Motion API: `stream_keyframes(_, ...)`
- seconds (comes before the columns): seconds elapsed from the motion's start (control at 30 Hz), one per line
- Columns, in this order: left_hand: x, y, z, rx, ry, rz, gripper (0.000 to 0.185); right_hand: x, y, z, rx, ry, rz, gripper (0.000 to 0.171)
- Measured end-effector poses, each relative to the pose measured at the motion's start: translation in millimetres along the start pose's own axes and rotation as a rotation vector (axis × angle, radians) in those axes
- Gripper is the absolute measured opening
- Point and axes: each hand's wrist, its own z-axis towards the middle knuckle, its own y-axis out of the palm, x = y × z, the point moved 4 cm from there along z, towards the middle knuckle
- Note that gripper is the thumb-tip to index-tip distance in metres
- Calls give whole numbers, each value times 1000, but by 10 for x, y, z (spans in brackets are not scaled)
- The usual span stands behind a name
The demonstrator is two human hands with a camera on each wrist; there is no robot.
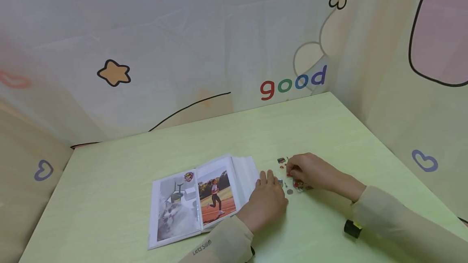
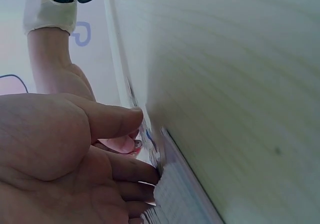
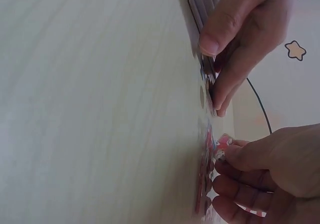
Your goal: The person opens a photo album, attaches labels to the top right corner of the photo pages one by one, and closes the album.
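Pinching a small red sticker in the right hand, above the sticker sheet.
Left of that pinch, the left hand lies straight-fingered beside the open photo album.

Pale green tabletop against cartoon-printed walls, apparently fabric, with orange star and "good" lettering

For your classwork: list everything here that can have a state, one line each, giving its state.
Album: open, on the table
Badge sticker: on the album's left page
Sticker sheet: on the table, partly hidden
Red sticker: pinched; whether fully peeled, unclear
Left hand: fingers extended
Right hand: pinching the red sticker
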Motion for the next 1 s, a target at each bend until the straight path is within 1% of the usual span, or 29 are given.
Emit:
stream_keyframes(0.13, 1, -4, 3, -14, -5, 5, 62, 22, -18, -26, -10, 31, 23, 18)
stream_keyframes(0.33, -2, 3, 17, -21, -9, 8, 64, 74, -5, -40, -17, 86, 114, 17)
stream_keyframes(0.43, -1, 8, 18, -19, -10, 8, 64, 99, -1, -39, -15, 95, 139, 16)
stream_keyframes(0.67, 0, 26, 16, -9, -3, 26, 64, 124, -15, -41, -16, 69, 149, 18)
stream_keyframes(1.0, 1, 17, 9, -12, 20, 47, 62, 140, -39, -38, -62, 71, 165, 18)
